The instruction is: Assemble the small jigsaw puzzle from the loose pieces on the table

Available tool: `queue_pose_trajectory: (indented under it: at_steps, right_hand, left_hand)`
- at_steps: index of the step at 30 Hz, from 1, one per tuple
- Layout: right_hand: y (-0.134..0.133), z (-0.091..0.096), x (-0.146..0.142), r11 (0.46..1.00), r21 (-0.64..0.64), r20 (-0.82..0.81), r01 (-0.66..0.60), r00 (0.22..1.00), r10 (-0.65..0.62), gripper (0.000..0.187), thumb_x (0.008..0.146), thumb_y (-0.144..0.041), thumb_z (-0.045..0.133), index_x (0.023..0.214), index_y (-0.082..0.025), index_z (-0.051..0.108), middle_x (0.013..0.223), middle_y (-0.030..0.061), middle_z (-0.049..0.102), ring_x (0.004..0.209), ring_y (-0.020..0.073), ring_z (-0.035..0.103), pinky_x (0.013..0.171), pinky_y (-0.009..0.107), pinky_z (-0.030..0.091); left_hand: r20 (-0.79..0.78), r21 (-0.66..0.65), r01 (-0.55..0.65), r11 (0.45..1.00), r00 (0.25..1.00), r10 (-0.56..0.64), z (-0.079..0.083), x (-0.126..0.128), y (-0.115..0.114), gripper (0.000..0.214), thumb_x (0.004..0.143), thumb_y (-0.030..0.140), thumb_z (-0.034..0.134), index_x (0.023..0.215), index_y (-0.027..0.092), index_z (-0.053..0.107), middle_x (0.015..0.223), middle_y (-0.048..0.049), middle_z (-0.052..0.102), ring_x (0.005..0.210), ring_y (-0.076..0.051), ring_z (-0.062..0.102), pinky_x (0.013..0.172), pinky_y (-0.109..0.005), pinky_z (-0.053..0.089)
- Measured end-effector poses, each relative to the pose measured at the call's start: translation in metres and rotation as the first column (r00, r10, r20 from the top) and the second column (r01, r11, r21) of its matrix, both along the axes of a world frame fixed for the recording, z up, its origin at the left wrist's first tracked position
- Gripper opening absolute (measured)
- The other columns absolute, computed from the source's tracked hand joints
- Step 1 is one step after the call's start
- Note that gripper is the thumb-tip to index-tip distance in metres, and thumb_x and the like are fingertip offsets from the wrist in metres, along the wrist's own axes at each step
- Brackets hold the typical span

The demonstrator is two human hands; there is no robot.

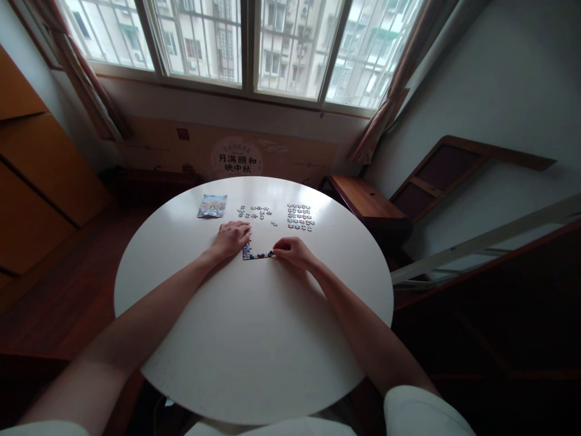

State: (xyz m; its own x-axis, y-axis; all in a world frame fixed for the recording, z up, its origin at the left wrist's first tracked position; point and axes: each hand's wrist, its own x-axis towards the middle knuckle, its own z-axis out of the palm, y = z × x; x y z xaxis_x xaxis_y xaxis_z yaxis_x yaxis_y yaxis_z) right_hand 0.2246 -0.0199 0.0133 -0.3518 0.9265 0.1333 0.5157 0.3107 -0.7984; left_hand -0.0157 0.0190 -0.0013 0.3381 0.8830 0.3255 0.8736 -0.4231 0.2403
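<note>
Joined jigsaw pieces form an L-shaped corner [246, 253] on the white table, with a left column and a bottom row. My left hand [231, 238] lies over the top of the left column, fingers resting at its edge. At the right end of the bottom row, my right hand [293, 251] pinches a puzzle piece [272, 252], mostly hidden by the fingertips. Beyond my hands lies a loose group of puzzle pieces [254, 215], with one single piece [274, 223] nearer to me. Farther right, more puzzle pieces [299, 217] are laid out in rows.
A small picture sheet [213, 206] lies at the back left of the round white table [254, 339]. A wooden chair or bench [367, 197] stands behind the table's right edge. Windows and a printed banner [281, 154] are beyond the far side.
</note>
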Motion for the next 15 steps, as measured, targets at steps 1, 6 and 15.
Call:
queue_pose_trajectory:
  at_steps: [1, 6, 15]
  right_hand:
    - [0.0001, 0.0003, 0.0003, 1.0, 0.003, 0.007, 0.001, 1.0, -0.001, 0.012, 0.074, -0.022, 0.068, 0.08, -0.014, 0.075, 0.073, 0.0039, 0.071, 0.067, 0.0128, 0.061, 0.063, 0.023, 0.044]
    - [0.0012, 0.0006, 0.0021, 1.0, 0.006, 0.016, -0.009, 1.0, 0.009, 0.012, 0.074, -0.022, 0.067, 0.08, -0.014, 0.074, 0.074, 0.0036, 0.071, 0.066, 0.0126, 0.06, 0.063, 0.023, 0.043]
    - [-0.0018, 0.0041, 0.0005, 1.0, 0.012, 0.034, -0.002, 0.999, 0.002, 0.011, 0.074, -0.021, 0.067, 0.079, -0.014, 0.075, 0.074, 0.004, 0.071, 0.066, 0.0129, 0.061, 0.063, 0.023, 0.043]
  left_hand:
    - [-0.001, 0.002, 0.002, 1.0, 1.0, -0.002, -0.0002, -0.0002, 0.0001, 0.035, 0.092, 0.036, 0.044, 0.117, 0.023, 0.065, 0.13, -0.0052, 0.061, 0.117, -0.026, 0.052, 0.095, -0.043, 0.038]
    - [-0.006, -0.005, -0.001, 1.0, 1.0, 0.001, 0.001, -0.0003, -0.0012, 0.035, 0.092, 0.036, 0.044, 0.116, 0.024, 0.065, 0.131, -0.0051, 0.061, 0.117, -0.027, 0.052, 0.096, -0.043, 0.037]
    - [-0.009, -0.007, -0.006, 1.0, 1.0, 0.006, 0.0004, 0.0, -0.0009, 0.034, 0.092, 0.036, 0.044, 0.116, 0.025, 0.066, 0.131, -0.0048, 0.061, 0.116, -0.026, 0.053, 0.095, -0.043, 0.038]
